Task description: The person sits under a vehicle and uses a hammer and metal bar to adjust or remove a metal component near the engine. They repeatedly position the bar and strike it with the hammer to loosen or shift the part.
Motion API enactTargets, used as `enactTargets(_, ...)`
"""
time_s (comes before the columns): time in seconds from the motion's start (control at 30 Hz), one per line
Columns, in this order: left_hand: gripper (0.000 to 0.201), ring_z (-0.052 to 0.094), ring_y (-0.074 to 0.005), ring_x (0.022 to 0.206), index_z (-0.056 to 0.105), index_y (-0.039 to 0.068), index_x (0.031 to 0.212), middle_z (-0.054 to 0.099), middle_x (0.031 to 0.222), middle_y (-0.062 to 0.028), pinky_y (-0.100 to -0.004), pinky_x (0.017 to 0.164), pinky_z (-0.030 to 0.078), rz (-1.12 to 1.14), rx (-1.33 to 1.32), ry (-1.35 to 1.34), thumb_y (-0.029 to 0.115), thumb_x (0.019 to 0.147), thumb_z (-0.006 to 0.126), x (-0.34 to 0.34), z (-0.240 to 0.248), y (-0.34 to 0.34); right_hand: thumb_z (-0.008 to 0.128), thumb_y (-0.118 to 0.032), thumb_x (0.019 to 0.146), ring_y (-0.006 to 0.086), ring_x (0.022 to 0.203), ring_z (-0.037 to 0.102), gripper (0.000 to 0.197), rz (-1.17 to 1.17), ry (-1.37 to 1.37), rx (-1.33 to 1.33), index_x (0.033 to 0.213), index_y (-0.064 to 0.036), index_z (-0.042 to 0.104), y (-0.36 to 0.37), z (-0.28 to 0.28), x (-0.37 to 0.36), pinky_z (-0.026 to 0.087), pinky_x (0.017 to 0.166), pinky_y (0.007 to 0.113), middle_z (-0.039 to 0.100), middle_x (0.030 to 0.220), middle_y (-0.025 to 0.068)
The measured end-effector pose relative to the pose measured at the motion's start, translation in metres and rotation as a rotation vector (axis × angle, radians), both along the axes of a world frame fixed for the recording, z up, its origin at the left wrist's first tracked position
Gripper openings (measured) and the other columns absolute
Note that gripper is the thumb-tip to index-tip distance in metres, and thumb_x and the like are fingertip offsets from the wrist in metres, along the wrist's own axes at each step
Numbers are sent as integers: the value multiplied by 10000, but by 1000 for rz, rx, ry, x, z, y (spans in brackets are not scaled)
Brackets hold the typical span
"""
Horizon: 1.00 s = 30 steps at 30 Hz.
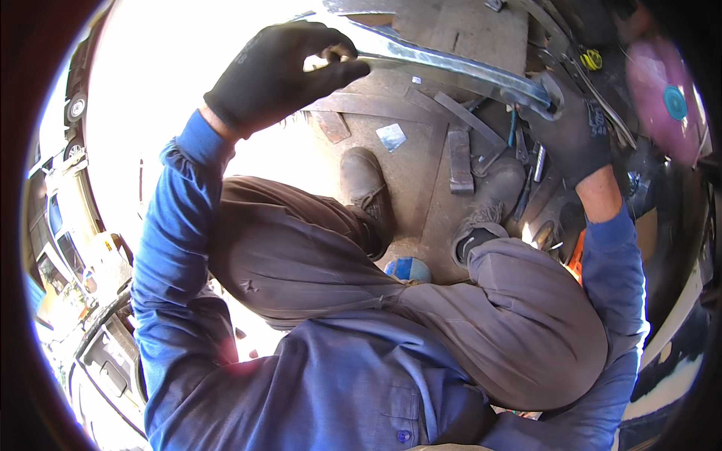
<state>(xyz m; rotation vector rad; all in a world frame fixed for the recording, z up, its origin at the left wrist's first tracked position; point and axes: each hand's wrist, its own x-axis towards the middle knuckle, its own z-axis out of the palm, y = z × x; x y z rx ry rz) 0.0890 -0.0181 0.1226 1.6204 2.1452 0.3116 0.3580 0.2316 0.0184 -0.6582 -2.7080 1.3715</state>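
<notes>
A long, shiny metal bar (451, 62) slants across the upper part of the head view, its far left portion lost in glare. My left hand (282, 75), in a black glove, has its fingers curled at the bar's left part, thumb stretched just below the edge; the exact contact is partly hidden. On the other end, my right hand (575, 135), in a dark grey glove, is closed round the bar near a pale ring-like end (555, 99). Beneath the bar, flat metal pieces (460, 161) lie on the floor between and beyond my shoes (362, 184).
A pink round object with a teal centre (674, 102) stands at the far right, near a yellow coil (591, 59). Tools and metal strips lie beside my right shoe. A small shiny square (391, 137) and a blue-and-white round object (408, 269) are on the floor. Vehicles show at left.
</notes>
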Motion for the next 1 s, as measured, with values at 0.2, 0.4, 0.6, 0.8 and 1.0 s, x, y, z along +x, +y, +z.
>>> enactTargets(0.2,269,713,-154,994,744,74,1222,765,1066,-70,-311,916,559,104,7,-25,251,1030,679,-38,7,-43,723,-135,944,145,880,631,208,72,207,75,1108,-17,672,7,-19,4,523,831,326,704,931,68)
enactTargets(0.4,323,709,-173,1003,708,102,1304,753,1103,-68,-313,905,556,405,241,-20,285,1087,554,-93,20,-143,741,-392,924,362,1005,684,483,131,-58,373,1219,-18,664,23,-11,0,532,915,417,719,1063,209)
enactTargets(0.6,313,674,-160,947,672,114,1333,709,1036,-48,-293,828,548,495,-357,-65,195,1041,591,-2,-121,-325,723,-435,931,412,1058,672,549,193,-217,235,1272,-12,640,24,4,-9,522,940,431,703,1109,247)
enactTargets(0.8,322,672,-180,968,674,117,1331,707,1059,-60,-311,847,544,781,-610,-478,201,1028,604,213,-272,-391,719,-281,937,244,855,629,317,215,-108,328,1092,-12,657,18,16,-9,508,794,400,683,936,146)
enactTargets(1.0,331,671,-200,988,676,121,1330,705,1082,-72,-329,866,540,928,-646,-667,207,1015,616,306,-310,-386,707,-348,947,362,861,686,345,218,-184,242,1125,-55,661,20,24,-11,518,790,457,694,921,178)
